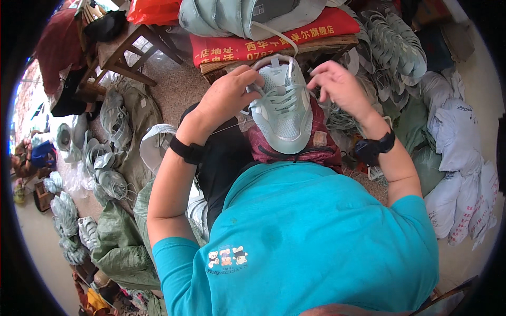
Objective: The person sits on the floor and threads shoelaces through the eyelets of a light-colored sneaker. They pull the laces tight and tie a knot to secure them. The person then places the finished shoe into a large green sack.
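Observation:
A pale mint-grey sneaker upper (287, 129) rests toe toward me on the dark red cloth (322, 150) over my lap. Its tongue and collar point away, and a pale shoelace (284, 100) crosses its front in several rows. My left hand (232, 89) is closed at the upper's left edge, thumb and fingers pinched against it. On the other side, my right hand (340, 87) has its fingers curled and drawn together beside the lacing. What those fingertips hold, if anything, is too small and blurred to make out. A thin pale strand stretches left from the upper.
Ahead stands a low wooden bench (327, 45) under a red printed cloth (211, 45), with more grey uppers (226, 16) on it. Stacked uppers (395, 47) and white sacks (458, 131) lie to the right. Leftward are a wooden stool (124, 55), loose uppers (113, 124) and green sacks (118, 237).

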`<move>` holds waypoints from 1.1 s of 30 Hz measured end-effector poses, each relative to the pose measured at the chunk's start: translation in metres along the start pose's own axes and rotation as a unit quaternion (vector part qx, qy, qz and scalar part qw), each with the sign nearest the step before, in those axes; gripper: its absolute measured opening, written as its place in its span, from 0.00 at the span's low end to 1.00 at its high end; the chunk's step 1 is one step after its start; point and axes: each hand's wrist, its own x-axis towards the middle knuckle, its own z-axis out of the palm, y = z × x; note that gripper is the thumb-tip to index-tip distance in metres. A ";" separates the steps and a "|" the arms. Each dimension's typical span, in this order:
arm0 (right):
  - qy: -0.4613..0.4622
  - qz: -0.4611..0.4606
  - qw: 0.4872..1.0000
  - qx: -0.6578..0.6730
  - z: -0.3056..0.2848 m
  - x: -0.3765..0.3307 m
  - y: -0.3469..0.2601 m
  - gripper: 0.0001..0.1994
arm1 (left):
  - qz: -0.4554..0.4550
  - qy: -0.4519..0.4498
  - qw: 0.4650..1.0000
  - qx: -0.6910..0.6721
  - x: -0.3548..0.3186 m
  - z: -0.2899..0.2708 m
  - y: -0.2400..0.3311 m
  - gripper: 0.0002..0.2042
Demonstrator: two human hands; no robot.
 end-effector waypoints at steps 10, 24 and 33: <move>-0.049 -0.204 0.886 -0.414 0.019 0.019 -0.029 0.06 | 0.002 -0.015 0.994 -0.111 0.003 0.007 -0.026 0.07; -0.136 -0.336 0.737 -0.571 0.030 0.037 -0.060 0.15 | 0.068 0.187 0.915 -0.352 0.019 -0.009 0.063 0.11; -0.294 -0.285 0.795 -0.448 -0.010 0.065 -0.066 0.13 | -0.086 0.146 0.983 -0.072 0.041 0.033 0.029 0.08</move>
